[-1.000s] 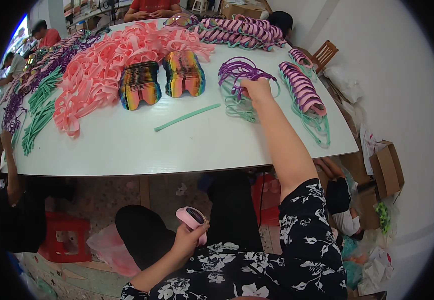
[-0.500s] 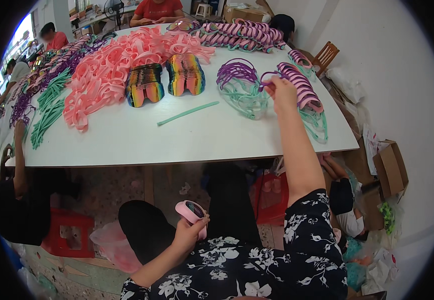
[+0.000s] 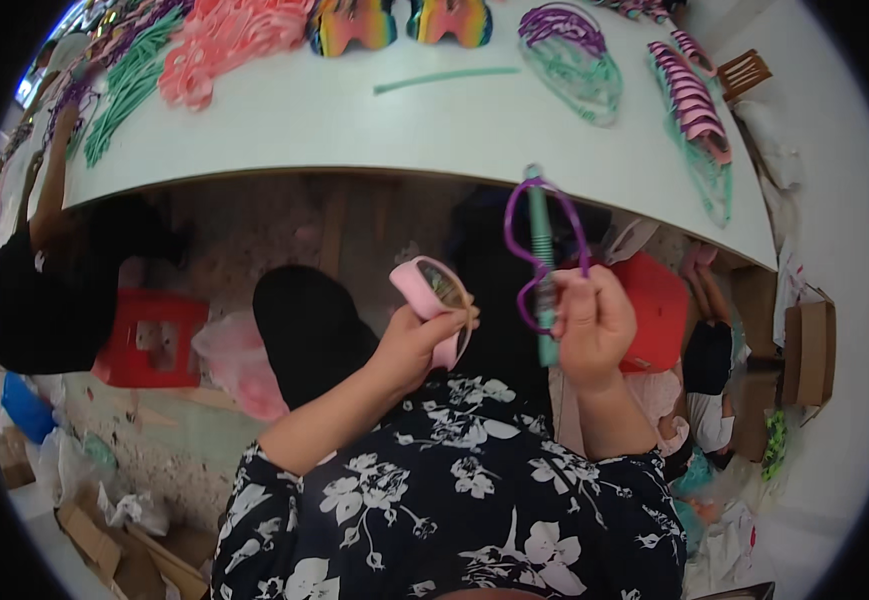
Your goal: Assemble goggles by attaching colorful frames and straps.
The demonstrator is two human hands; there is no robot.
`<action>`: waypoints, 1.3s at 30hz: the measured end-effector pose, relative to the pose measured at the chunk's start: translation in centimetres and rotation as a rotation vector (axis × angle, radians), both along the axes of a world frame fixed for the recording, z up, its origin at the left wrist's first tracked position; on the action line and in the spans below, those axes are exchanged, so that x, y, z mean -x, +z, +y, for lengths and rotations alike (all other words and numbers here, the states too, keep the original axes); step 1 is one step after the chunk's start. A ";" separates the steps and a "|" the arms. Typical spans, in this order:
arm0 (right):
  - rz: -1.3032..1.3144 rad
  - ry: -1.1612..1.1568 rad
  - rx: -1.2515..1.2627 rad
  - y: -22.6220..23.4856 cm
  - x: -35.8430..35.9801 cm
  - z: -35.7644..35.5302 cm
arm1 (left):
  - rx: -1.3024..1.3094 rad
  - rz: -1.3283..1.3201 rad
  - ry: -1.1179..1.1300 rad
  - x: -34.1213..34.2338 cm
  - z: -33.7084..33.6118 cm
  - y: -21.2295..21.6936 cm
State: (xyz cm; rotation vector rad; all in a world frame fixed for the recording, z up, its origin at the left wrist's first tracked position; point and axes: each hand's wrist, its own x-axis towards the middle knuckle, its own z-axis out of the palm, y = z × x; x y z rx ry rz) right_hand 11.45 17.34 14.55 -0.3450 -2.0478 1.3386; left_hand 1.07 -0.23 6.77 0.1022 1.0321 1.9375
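My left hand (image 3: pixel 409 345) is closed around a pink goggle frame (image 3: pixel 416 290) with a dark lens in it, held above my lap. Higher up and to the right, my right hand (image 3: pixel 596 325) pinches a thin purple goggle rim (image 3: pixel 509 235) by its lower side. A green strap (image 3: pixel 540 230) hangs with the rim and runs through or behind it; which of these cannot be told. Both held pieces are apart, short of the table edge. On the table lies a pile of purple rims with green straps (image 3: pixel 574 75).
On the white table (image 3: pixel 304 135) are a loose green strap (image 3: pixel 444 78), pink frames (image 3: pixel 229 45), two stacks of rainbow lenses (image 3: pixel 354 25) and a row of pink-and-purple goggles (image 3: pixel 694 105). Red stools (image 3: pixel 154 335) stand below. A person's arm (image 3: pixel 52 180) reaches in at left.
My right hand has drawn a purple rim with its green strap off the table pile, back toward my body. My left hand still holds the pink frame. The view has tilted downward.
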 end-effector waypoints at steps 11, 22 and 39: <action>-0.138 0.009 0.148 -7.5 0.1 -4.8 | -0.012 -0.013 -0.093 -0.9 0.1 -1.2; -0.190 -0.018 0.166 -8.1 -0.3 -4.9 | 0.024 0.113 -0.104 -0.6 -0.5 -0.6; -0.257 0.302 1.182 -10.0 0.0 -5.0 | -0.123 0.009 0.090 1.3 0.8 -1.8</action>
